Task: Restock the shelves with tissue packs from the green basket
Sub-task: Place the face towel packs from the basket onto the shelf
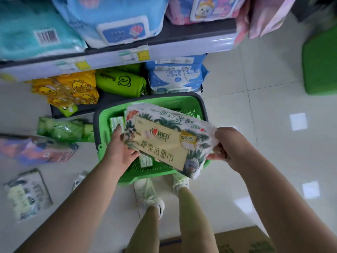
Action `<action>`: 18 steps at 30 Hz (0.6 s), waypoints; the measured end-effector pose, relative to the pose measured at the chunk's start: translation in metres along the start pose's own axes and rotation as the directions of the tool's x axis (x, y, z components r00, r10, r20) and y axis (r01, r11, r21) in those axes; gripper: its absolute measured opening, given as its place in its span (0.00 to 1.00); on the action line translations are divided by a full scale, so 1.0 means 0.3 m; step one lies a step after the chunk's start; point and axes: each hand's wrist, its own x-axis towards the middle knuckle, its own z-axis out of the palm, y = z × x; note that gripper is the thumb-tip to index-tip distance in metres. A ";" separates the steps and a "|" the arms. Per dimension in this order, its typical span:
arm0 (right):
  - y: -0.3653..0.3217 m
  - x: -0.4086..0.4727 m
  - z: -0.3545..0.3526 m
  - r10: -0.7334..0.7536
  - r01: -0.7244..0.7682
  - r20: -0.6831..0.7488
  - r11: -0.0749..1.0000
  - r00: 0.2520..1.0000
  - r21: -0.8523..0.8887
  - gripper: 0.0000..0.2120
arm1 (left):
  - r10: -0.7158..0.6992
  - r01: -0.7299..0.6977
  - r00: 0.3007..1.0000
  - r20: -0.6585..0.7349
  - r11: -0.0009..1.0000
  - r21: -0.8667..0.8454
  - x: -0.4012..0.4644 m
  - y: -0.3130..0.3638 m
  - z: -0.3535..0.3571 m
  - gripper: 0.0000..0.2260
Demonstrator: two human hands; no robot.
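A green basket stands on the floor in front of my feet. Above it I hold a large white tissue pack with palm-leaf print and a tan label. My left hand grips the pack's left end, and my right hand pinches its right end. Small green tissue packs lie inside the basket, partly hidden under the big pack. The shelf runs across the top, with blue and pink packs on it.
On the bottom shelf sit yellow duck packs, a green roll pack and blue-white packs. Loose packs lie on the floor at left. A green stool stands at right. A cardboard box is behind my feet.
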 end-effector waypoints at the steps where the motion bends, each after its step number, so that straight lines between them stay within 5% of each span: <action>1: -0.011 -0.033 -0.007 0.025 -0.026 0.018 0.998 1.000 0.049 0.10 | 0.020 -0.020 0.999 0.025 0.999 -0.033 -0.041 0.025 -0.005 0.20; 6: -0.066 -0.214 -0.037 0.033 -0.065 0.115 0.957 0.993 0.283 0.15 | 0.181 -0.183 0.982 0.049 0.983 0.035 -0.237 0.150 -0.007 0.13; 10: -0.122 -0.334 -0.067 -0.071 0.024 0.109 0.922 0.991 0.386 0.24 | 0.316 -0.326 0.937 0.146 0.944 0.050 -0.401 0.264 0.002 0.29; 13: -0.177 -0.428 -0.084 -0.187 0.146 0.066 0.907 0.980 0.395 0.33 | 0.420 -0.443 0.882 0.213 0.893 0.074 -0.541 0.341 0.014 0.30; 18: -0.284 -0.607 -0.109 -0.337 0.292 0.064 0.883 0.939 0.367 0.31 | 0.575 -0.611 0.784 0.234 0.780 0.130 -0.769 0.450 0.034 0.34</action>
